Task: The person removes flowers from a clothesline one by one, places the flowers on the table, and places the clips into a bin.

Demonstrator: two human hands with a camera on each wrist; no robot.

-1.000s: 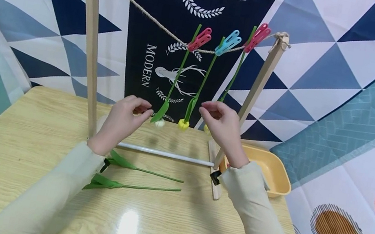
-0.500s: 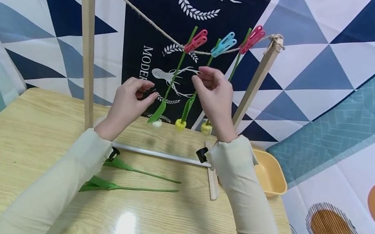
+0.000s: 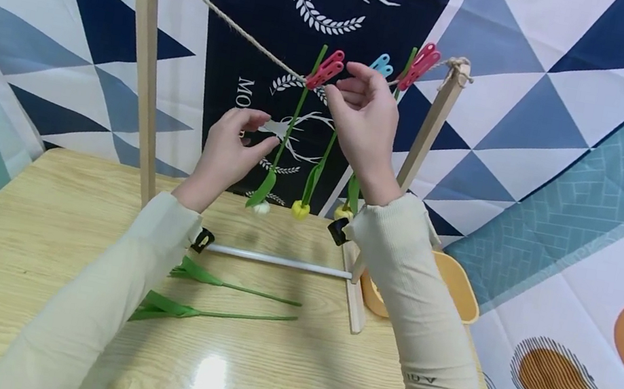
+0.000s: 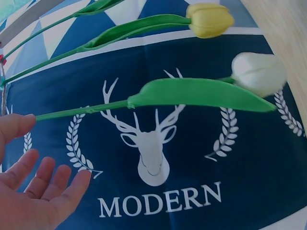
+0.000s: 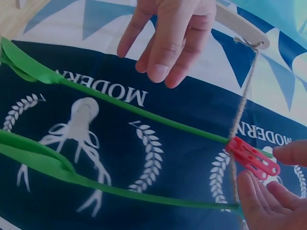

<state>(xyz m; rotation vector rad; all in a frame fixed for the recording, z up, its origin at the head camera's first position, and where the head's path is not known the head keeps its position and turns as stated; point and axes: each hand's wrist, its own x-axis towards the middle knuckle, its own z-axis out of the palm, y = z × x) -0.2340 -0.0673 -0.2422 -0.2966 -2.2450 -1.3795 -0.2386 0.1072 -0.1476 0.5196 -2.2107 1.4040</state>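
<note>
Three tulips hang flower-down from a rope [image 3: 226, 18], held by a red clothespin [image 3: 325, 71], a blue clothespin [image 3: 381, 64] and another red clothespin [image 3: 419, 68]. The left one is a white tulip [image 4: 259, 74]; a yellow tulip [image 4: 209, 20] hangs beside it. My right hand [image 3: 365, 117] is raised to the left red clothespin, its thumb and index finger spread on either side; no firm grip shows. My left hand [image 3: 233, 147] is beside the white tulip's stem [image 5: 144, 114], fingers relaxed and holding nothing. Part of the blue clothespin is hidden behind my right hand.
A wooden left post [image 3: 146, 77] and right post [image 3: 430, 135] carry the rope, with a white bar [image 3: 276, 260] low between them. Two green-leaved stems [image 3: 242, 315] lie on the table [image 3: 244, 376]. A yellow basin [image 3: 459, 291] stands at the right.
My right hand has risen from beside the yellow tulips to the left red clothespin. My left hand has moved up and slightly right toward the white tulip's stem.
</note>
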